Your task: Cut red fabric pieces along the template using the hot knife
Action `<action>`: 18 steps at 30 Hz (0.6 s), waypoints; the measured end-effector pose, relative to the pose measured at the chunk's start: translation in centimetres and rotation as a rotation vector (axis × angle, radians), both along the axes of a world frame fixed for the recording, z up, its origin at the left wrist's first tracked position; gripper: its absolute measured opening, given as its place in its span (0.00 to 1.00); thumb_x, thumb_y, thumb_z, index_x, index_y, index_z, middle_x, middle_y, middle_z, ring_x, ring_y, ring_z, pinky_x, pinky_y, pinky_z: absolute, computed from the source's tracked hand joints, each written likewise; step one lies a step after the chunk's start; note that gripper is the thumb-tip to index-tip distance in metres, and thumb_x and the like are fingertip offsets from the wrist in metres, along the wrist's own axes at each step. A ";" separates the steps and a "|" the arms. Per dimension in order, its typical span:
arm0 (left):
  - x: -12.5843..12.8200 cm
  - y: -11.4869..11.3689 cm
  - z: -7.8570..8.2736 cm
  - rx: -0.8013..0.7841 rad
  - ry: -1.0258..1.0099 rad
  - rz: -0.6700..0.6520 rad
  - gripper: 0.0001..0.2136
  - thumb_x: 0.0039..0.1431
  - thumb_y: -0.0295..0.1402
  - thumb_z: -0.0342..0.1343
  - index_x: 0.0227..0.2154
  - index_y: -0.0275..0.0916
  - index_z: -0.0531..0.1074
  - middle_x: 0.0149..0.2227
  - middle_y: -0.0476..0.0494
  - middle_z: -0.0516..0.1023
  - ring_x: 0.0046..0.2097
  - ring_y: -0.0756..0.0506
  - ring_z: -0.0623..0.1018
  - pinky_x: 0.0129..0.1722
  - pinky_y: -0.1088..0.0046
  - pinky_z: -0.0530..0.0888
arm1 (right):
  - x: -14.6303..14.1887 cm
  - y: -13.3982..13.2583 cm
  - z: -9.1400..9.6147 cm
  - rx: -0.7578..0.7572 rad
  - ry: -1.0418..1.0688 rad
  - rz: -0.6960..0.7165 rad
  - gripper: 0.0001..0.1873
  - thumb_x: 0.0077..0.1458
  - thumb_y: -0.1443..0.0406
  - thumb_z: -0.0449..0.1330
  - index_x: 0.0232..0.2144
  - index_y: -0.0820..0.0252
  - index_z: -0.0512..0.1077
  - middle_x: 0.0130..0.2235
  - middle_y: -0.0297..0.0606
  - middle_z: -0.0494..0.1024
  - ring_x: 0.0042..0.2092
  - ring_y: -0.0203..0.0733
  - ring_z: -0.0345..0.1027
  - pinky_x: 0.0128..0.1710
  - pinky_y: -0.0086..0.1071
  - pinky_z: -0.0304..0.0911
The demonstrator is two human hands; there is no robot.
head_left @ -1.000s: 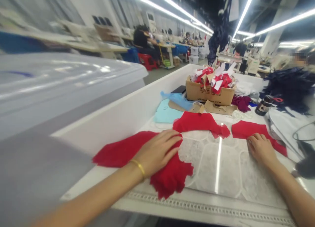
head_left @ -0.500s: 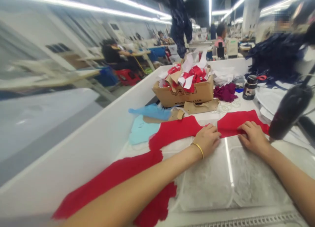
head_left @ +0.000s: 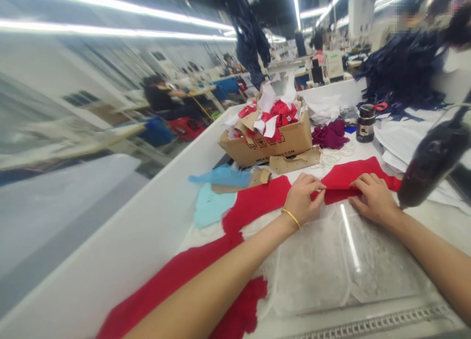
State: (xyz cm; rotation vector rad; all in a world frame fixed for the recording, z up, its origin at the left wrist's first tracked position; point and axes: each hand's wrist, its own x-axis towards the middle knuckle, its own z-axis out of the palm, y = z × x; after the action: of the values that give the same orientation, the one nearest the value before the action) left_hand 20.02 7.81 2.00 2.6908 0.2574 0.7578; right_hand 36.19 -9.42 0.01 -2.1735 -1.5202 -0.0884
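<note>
Black print low on the cardboard box (head_left: 265,145), seemingly "MEAS… BOX… CM", middle letters too blurred to read, small pictograms above it

Left hand (head_left: 303,199), gold bangle (head_left: 291,219) on wrist: fingertips on a red knit fabric panel (head_left: 355,174), beside a second red panel (head_left: 255,199). Right hand (head_left: 373,199): fingers resting on the same first panel. Third red panel (head_left: 176,285): under the left forearm. Beneath the hands: patterned clear sheet (head_left: 312,265). Beyond: cardboard box (head_left: 265,150) holding red and white scraps (head_left: 274,118); kraft paper pattern pieces (head_left: 296,161); blue plastic (head_left: 221,177); pale blue fabric (head_left: 211,206); maroon fabric (head_left: 330,135); dark lidded jar (head_left: 365,124). Right: black cylindrical object (head_left: 432,162), partly blurred. Distance: seated co-worker (head_left: 158,93).
</note>
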 end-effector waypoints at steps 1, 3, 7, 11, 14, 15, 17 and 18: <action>-0.3 -0.2 0.6 -0.017 -0.045 0.002 0.07 0.62 0.28 0.54 0.32 0.38 0.78 0.36 0.41 0.80 0.43 0.42 0.76 0.45 0.62 0.75 | 0.1 0.0 0.1 0.015 0.029 -0.017 0.09 0.57 0.64 0.61 0.42 0.59 0.76 0.44 0.45 0.77 0.47 0.53 0.66 0.46 0.42 0.58; -1.2 -0.9 2.0 -0.043 -0.111 -0.008 0.08 0.64 0.29 0.52 0.33 0.38 0.76 0.39 0.40 0.81 0.45 0.42 0.78 0.49 0.62 0.75 | 0.3 0.1 0.4 0.029 0.097 -0.048 0.07 0.57 0.66 0.60 0.38 0.59 0.76 0.44 0.46 0.77 0.49 0.53 0.66 0.50 0.44 0.58; -4.5 -2.7 4.9 -0.361 -0.132 0.022 0.07 0.65 0.33 0.54 0.36 0.39 0.76 0.40 0.41 0.81 0.45 0.42 0.80 0.48 0.65 0.75 | 1.1 -0.2 1.0 -0.017 0.256 -0.047 0.06 0.57 0.69 0.57 0.32 0.59 0.75 0.38 0.42 0.79 0.43 0.48 0.70 0.46 0.40 0.61; -8.6 -4.1 7.4 -0.855 -0.077 0.220 0.11 0.58 0.42 0.64 0.33 0.39 0.75 0.30 0.48 0.76 0.32 0.48 0.75 0.33 0.75 0.72 | 1.5 -1.0 2.0 -0.145 0.540 0.137 0.08 0.57 0.60 0.60 0.30 0.58 0.74 0.28 0.33 0.77 0.30 0.37 0.68 0.32 0.31 0.61; -11.1 -4.1 8.4 -1.147 -0.047 0.320 0.16 0.52 0.46 0.68 0.32 0.39 0.72 0.28 0.50 0.74 0.30 0.49 0.73 0.32 0.74 0.72 | 1.3 -1.6 2.7 -0.241 0.912 0.385 0.20 0.51 0.48 0.64 0.33 0.60 0.75 0.24 0.29 0.71 0.26 0.33 0.62 0.28 0.29 0.57; -11.6 -3.9 8.3 -1.197 -0.017 0.346 0.17 0.52 0.47 0.68 0.33 0.39 0.72 0.28 0.50 0.74 0.30 0.48 0.73 0.32 0.73 0.73 | 1.2 -1.7 2.9 -0.256 1.005 0.432 0.23 0.49 0.46 0.65 0.36 0.60 0.75 0.24 0.29 0.70 0.26 0.33 0.60 0.27 0.29 0.55; -12.5 -3.2 7.4 -1.195 0.057 0.397 0.18 0.52 0.48 0.67 0.32 0.39 0.72 0.28 0.50 0.74 0.29 0.48 0.74 0.31 0.73 0.73 | 0.9 -1.7 3.1 -0.287 1.009 0.411 0.25 0.49 0.47 0.65 0.39 0.61 0.75 0.24 0.28 0.69 0.26 0.33 0.59 0.27 0.29 0.54; -12.7 -2.9 6.7 -1.142 0.096 0.416 0.18 0.52 0.49 0.66 0.32 0.39 0.72 0.28 0.49 0.74 0.30 0.47 0.74 0.32 0.72 0.74 | 0.8 -1.7 3.1 -0.312 0.928 0.361 0.22 0.50 0.50 0.65 0.40 0.61 0.75 0.24 0.28 0.69 0.26 0.33 0.59 0.27 0.29 0.54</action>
State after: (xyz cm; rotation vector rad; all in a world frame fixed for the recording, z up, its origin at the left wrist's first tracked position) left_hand 7.29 4.95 8.68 1.5850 0.9532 0.3716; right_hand 36.95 -11.09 3.11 -1.6727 -1.3431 1.1664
